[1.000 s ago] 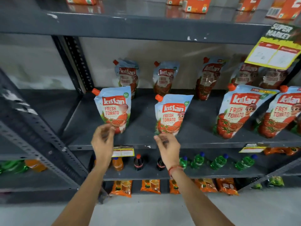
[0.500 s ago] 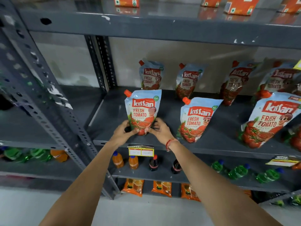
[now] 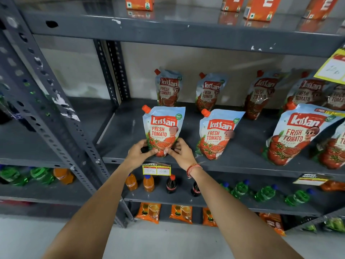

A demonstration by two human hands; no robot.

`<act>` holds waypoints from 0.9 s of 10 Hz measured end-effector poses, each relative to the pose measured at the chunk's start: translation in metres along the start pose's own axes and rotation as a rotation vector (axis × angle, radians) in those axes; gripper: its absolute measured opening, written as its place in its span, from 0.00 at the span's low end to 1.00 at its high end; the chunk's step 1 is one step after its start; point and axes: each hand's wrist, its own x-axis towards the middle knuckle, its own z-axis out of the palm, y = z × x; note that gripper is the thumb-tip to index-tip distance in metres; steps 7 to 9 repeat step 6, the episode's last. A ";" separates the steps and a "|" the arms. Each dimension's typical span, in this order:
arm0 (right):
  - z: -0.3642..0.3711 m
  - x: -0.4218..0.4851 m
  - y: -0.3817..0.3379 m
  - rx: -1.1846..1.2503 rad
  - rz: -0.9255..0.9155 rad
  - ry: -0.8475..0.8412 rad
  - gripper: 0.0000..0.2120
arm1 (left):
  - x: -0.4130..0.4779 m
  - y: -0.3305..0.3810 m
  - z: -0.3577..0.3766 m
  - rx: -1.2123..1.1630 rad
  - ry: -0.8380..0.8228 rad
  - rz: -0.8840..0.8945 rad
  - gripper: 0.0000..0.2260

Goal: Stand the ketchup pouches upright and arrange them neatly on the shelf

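Dim, even indoor light from above, with a cool grey cast. The top shelf shows soft glare and reflections of the orange cartons standing on it. The back-row ketchup pouches sit in shadow. Wide-angle distortion bends the left upright; frame edges are blurred, and the green bottles are soft.

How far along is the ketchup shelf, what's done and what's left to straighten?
Done: the back-row pouches and the second front pouch stand upright. In hand: the left hand and right hand grip the base of the leftmost front pouch, upright near the shelf edge. Left: the large pouch on the right leans and overlaps its neighbour.
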 end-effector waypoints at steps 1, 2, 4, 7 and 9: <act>0.000 -0.003 -0.004 -0.019 -0.002 0.009 0.23 | -0.003 0.002 0.001 -0.002 0.003 -0.018 0.26; -0.003 -0.008 -0.008 -0.032 0.008 0.027 0.28 | -0.012 0.006 0.004 -0.001 0.051 -0.059 0.29; -0.017 -0.031 -0.023 -0.516 -0.139 0.196 0.21 | -0.037 0.034 0.009 0.157 0.181 -0.067 0.25; -0.046 -0.075 -0.079 -0.628 -0.553 0.495 0.15 | -0.066 0.122 -0.005 0.256 0.248 0.292 0.21; -0.046 -0.075 -0.079 -0.628 -0.553 0.495 0.15 | -0.066 0.122 -0.005 0.256 0.248 0.292 0.21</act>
